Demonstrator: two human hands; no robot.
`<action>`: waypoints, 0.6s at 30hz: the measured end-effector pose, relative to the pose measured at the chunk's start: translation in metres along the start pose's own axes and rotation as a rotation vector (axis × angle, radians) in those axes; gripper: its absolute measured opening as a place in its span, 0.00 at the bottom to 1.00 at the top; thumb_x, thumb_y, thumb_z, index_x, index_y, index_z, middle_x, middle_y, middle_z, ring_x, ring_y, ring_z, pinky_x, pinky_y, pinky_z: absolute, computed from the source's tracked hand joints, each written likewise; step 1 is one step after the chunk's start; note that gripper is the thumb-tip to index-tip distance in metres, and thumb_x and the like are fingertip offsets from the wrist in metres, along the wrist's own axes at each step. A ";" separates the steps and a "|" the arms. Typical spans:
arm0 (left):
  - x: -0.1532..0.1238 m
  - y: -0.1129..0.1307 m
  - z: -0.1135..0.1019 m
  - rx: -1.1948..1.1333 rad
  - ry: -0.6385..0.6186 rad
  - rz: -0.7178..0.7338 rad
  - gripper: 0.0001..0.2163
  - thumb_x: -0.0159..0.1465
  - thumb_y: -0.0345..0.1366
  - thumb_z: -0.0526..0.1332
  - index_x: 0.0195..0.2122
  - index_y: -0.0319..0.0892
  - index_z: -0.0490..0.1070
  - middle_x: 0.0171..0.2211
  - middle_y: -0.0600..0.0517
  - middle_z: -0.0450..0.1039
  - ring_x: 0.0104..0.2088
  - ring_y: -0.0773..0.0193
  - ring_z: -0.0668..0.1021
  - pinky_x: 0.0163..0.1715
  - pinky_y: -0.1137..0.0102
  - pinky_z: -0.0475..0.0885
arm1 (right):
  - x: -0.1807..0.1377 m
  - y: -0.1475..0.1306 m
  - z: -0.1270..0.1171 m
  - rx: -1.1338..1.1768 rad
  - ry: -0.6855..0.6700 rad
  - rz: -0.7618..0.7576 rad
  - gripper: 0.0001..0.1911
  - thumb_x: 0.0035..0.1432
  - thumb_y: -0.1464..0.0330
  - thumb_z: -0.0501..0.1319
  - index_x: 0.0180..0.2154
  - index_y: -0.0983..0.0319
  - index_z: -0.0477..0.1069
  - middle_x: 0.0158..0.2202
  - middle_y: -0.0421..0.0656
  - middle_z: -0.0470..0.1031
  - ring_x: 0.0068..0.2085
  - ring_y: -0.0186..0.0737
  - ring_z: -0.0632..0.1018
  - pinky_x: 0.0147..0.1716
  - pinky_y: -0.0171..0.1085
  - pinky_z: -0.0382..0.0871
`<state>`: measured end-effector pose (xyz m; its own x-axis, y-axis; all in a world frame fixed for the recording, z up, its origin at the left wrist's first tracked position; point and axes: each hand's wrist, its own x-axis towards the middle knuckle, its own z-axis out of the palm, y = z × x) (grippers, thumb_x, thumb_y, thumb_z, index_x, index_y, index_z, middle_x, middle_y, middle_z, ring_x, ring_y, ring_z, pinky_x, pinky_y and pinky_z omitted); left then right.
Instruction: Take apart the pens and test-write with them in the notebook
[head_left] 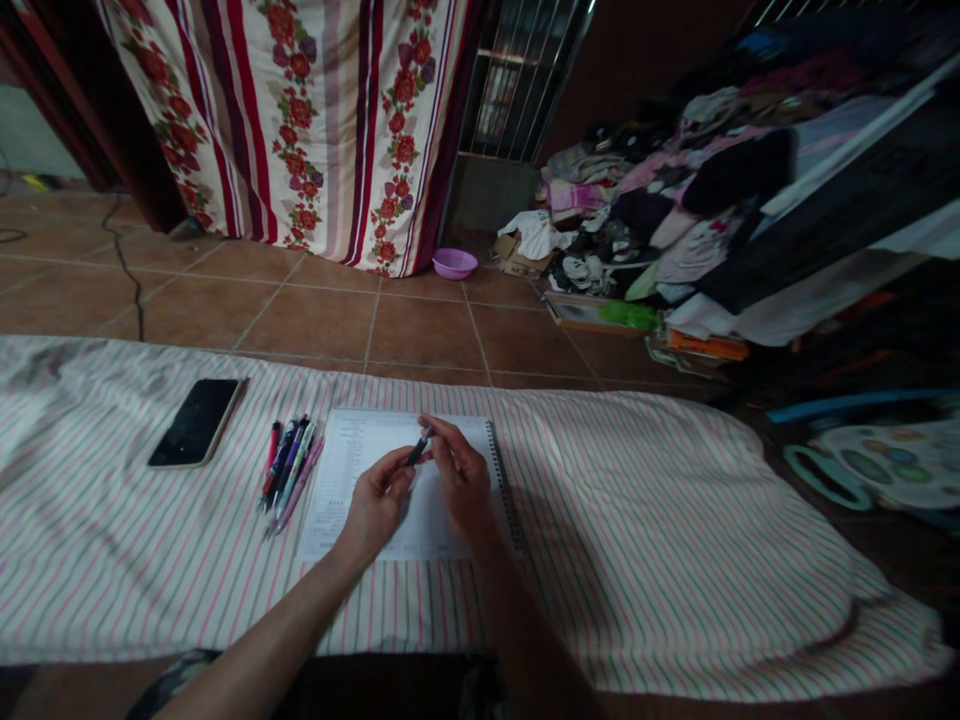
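Above a spiral notebook (442,530), a dark pen (418,450) is held at a slant between both hands. My left hand (379,500) pinches its lower end, and the fingers of my right hand (461,475) close round its upper end. Printed or written lines show down the notebook's left side; its coil runs along the right edge. Just left of the notebook lie several pens (289,465) side by side, red, dark, pale and pink-purple. Farther left rests a phone (196,422) with a dark screen.
A striped cloth (637,520) covers the surface under the notebook. Beyond it are a tiled floor (322,310), a flowered curtain (300,120) and a purple basin (454,263). Clothes (675,200) are heaped at the back right. A pale green plastic item (832,475) stands at the right.
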<state>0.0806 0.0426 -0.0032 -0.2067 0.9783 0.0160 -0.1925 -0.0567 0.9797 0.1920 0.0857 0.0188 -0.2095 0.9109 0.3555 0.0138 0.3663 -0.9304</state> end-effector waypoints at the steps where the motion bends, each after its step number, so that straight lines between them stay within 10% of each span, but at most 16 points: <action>1: 0.000 0.000 0.000 0.005 -0.001 0.002 0.11 0.54 0.32 0.60 0.39 0.41 0.73 0.39 0.48 0.77 0.42 0.60 0.76 0.48 0.65 0.66 | 0.000 0.000 0.000 0.005 0.009 0.013 0.14 0.60 0.63 0.53 0.45 0.57 0.71 0.46 0.45 0.74 0.45 0.40 0.74 0.45 0.39 0.68; 18: 0.000 0.001 0.001 0.011 0.004 -0.006 0.09 0.52 0.31 0.61 0.36 0.42 0.72 0.36 0.50 0.77 0.37 0.63 0.76 0.45 0.67 0.68 | 0.000 0.001 0.002 0.101 0.085 0.234 0.13 0.52 0.61 0.60 0.39 0.59 0.74 0.37 0.44 0.78 0.32 0.37 0.77 0.35 0.36 0.72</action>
<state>0.0818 0.0431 -0.0023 -0.2096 0.9777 0.0092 -0.1828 -0.0484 0.9820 0.1903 0.0852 0.0176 -0.1294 0.9827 0.1322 -0.0462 0.1272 -0.9908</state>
